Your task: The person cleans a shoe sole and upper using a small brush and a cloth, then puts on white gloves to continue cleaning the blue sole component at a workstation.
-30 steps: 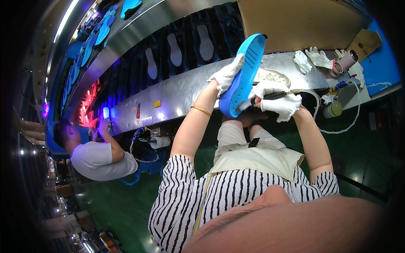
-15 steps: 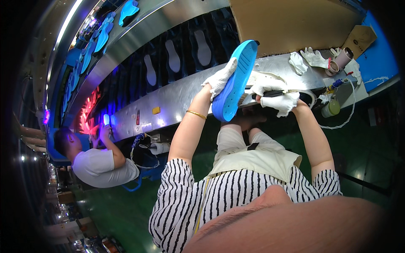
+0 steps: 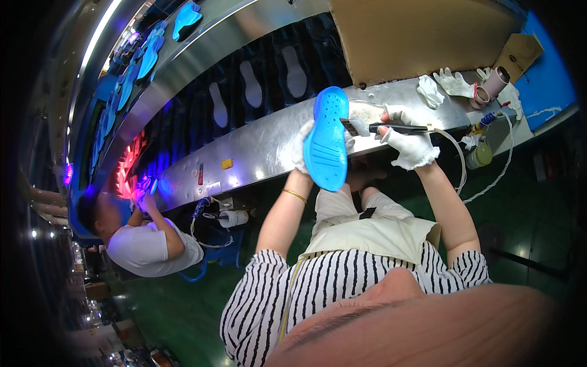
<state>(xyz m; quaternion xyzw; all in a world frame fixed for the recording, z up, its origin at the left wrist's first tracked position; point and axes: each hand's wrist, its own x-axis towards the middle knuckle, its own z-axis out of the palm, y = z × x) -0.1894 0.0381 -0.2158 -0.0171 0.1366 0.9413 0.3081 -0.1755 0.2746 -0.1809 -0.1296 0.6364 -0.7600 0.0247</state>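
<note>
My left hand (image 3: 301, 148), in a white glove, grips a bright blue shoe sole (image 3: 326, 147) from its left side and beneath. The sole's upper face, with small holes at the far end and grooves nearer me, is turned up to view. In my right hand (image 3: 408, 145), also gloved but with bare fingertips, is a flat brush (image 3: 397, 128) with a black handle and a pale hose at its rear end. Its bristles meet the sole's right edge; whether they press on it I cannot tell. Most of my left fingers are hidden behind the sole.
Beneath my hands runs a metal ledge (image 3: 263, 156), beside a dark conveyor carrying grey soles (image 3: 251, 84). A cardboard sheet (image 3: 422, 37) stands at the back. White gloves (image 3: 452, 82), spools (image 3: 498, 78) and a jar (image 3: 480, 156) are at right. A co-worker (image 3: 143, 244) sits at left.
The sole has swung from a rightward slant to nearly upright and come slightly nearer me, its upper face now showing. The brush bristles now reach its right edge. The co-worker's hands have shifted.
</note>
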